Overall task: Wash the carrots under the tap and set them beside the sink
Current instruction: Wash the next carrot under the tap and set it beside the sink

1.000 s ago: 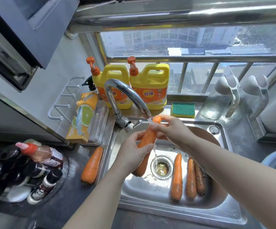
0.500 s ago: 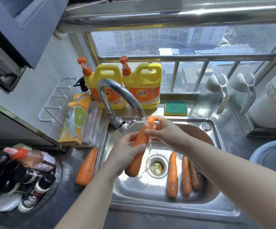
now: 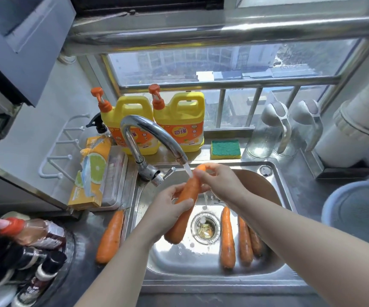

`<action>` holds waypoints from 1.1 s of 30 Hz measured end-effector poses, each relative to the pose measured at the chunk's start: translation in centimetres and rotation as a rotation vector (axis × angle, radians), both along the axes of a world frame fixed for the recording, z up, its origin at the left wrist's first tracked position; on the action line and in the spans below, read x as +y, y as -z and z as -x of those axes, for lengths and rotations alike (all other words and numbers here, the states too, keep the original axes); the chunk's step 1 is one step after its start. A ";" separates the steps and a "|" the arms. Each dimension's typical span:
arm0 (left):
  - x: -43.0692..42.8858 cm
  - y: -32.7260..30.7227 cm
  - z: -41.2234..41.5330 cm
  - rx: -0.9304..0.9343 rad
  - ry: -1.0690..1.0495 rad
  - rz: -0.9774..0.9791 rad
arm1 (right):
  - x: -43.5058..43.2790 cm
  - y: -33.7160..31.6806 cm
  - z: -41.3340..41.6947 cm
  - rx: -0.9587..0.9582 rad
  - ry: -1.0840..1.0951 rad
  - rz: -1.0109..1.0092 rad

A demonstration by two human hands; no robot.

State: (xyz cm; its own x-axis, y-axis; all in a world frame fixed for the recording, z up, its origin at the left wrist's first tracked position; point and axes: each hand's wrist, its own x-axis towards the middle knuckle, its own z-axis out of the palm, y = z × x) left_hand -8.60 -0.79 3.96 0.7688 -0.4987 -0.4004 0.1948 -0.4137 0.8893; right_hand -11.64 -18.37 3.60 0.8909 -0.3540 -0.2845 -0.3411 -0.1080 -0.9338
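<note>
Both hands hold one long carrot (image 3: 188, 193) under the running tap (image 3: 152, 134) above the steel sink (image 3: 201, 282). My left hand (image 3: 168, 209) grips the carrot's middle from the left. My right hand (image 3: 219, 182) pinches its upper end, where the water stream lands. Three more carrots (image 3: 227, 238) lie side by side on the sink floor right of the drain (image 3: 205, 228). One carrot (image 3: 110, 238) lies on the counter just left of the sink.
Two yellow detergent jugs (image 3: 179, 122) and a green sponge (image 3: 225, 148) stand behind the sink. A lemon-print box (image 3: 90, 171) lies left of the tap. Dark bottles (image 3: 19, 258) crowd the near left counter. A grey basin (image 3: 360, 209) sits at the right.
The hands keep the carrot under the stream, shifting only slightly along it; the view has drifted a little. The other carrots have not moved.
</note>
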 end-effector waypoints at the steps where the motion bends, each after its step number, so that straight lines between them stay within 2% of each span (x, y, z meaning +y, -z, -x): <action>1: -0.3 0.0 0.0 -0.054 0.000 -0.034 | 0.2 0.1 -0.1 -0.013 0.027 -0.006; 5: -1.0 -0.2 0.2 -0.219 0.002 -0.143 | 0.3 0.2 -0.7 -0.020 0.039 -0.019; 10: -0.4 0.2 -0.3 -0.156 0.029 -0.098 | 0.2 0.5 0.5 0.054 -0.101 0.043; 13: 0.1 0.3 -0.2 -0.131 0.068 -0.080 | 0.2 0.4 0.7 0.026 -0.098 0.117; 18: 0.3 0.4 -0.2 -0.111 0.074 -0.055 | 0.2 0.0 0.4 -0.007 -0.016 0.076; 22: 0.5 0.2 -0.4 -0.139 0.097 -0.094 | 1.1 0.1 0.5 0.004 -0.069 0.258; 29: 1.1 0.7 -0.7 -0.109 0.162 -0.097 | 0.5 0.2 0.4 0.024 -0.046 0.011; 33: 1.3 0.5 -0.8 -0.051 0.149 -0.054 | 0.6 0.6 0.6 0.007 -0.158 0.010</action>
